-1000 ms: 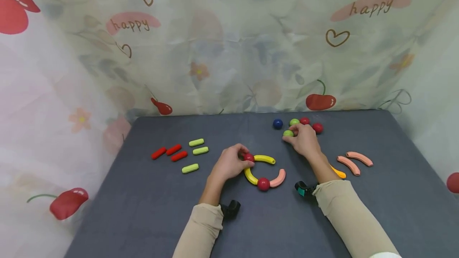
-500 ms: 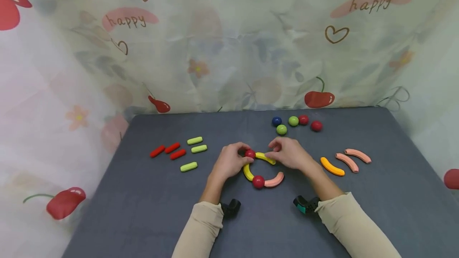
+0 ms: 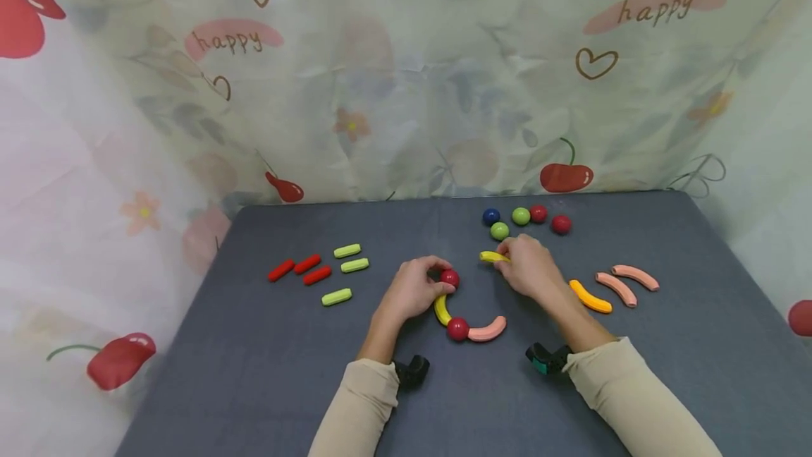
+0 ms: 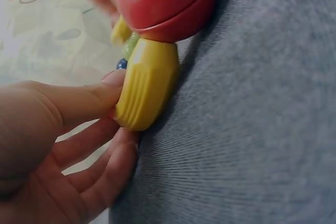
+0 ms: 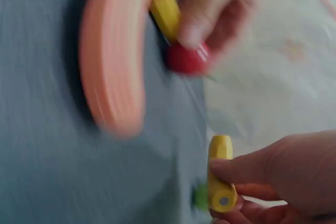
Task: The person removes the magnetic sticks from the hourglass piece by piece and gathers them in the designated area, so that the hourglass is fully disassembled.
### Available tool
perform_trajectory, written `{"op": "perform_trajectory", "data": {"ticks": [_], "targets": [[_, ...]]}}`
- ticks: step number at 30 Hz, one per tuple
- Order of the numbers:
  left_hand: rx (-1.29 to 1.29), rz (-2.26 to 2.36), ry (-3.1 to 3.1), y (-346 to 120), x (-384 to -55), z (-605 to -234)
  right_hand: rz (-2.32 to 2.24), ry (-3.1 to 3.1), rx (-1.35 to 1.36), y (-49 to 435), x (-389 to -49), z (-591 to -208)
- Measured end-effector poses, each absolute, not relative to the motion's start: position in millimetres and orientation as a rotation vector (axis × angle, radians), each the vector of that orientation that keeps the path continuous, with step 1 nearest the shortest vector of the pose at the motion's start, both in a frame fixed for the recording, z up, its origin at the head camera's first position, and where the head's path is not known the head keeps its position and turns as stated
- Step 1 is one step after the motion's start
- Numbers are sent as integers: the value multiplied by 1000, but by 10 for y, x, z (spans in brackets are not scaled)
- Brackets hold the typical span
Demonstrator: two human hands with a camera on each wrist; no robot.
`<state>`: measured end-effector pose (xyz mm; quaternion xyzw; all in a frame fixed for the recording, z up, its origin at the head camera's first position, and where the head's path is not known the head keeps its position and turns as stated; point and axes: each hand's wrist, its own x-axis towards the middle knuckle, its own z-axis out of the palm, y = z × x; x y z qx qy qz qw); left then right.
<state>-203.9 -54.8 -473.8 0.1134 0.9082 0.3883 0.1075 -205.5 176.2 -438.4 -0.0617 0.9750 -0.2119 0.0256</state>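
In the head view my left hand [image 3: 415, 288] pinches a red ball [image 3: 450, 278] between thumb and fingers. A curved yellow stick [image 3: 443, 310] joins that ball to a nearer red ball [image 3: 458, 328], which carries a curved pink stick [image 3: 487, 330]. My right hand [image 3: 529, 266] grips a separate curved yellow stick [image 3: 493, 257], apart from the joined pieces. A grey disc shows in that stick's end in the right wrist view, where my right thumb presses on the stick [image 5: 223, 182]. In the left wrist view the thumb lies against the joined yellow stick [image 4: 147, 85].
Behind my right hand are a blue ball [image 3: 491, 216], green balls [image 3: 500, 231] and red balls [image 3: 561, 224]. An orange curved stick [image 3: 591, 297] and pink ones [image 3: 636, 277] lie right. Short red sticks [image 3: 307, 264] and light green sticks [image 3: 336, 297] lie left.
My right hand let go of a green ball near the blue one, then took the curved yellow stick off the left-held red ball and drew it up to the right.
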Motion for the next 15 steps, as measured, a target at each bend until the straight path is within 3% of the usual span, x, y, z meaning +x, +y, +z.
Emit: {"op": "perform_trajectory", "data": {"ticks": [9, 15], "targets": [[391, 1041, 2597, -598, -2029, -4671, -695, 2942, 55, 2723, -1913, -4278], [311, 1027, 2548, -591, -1987, -4593, -715, 2903, 98, 2995, -1767, -4393]]}}
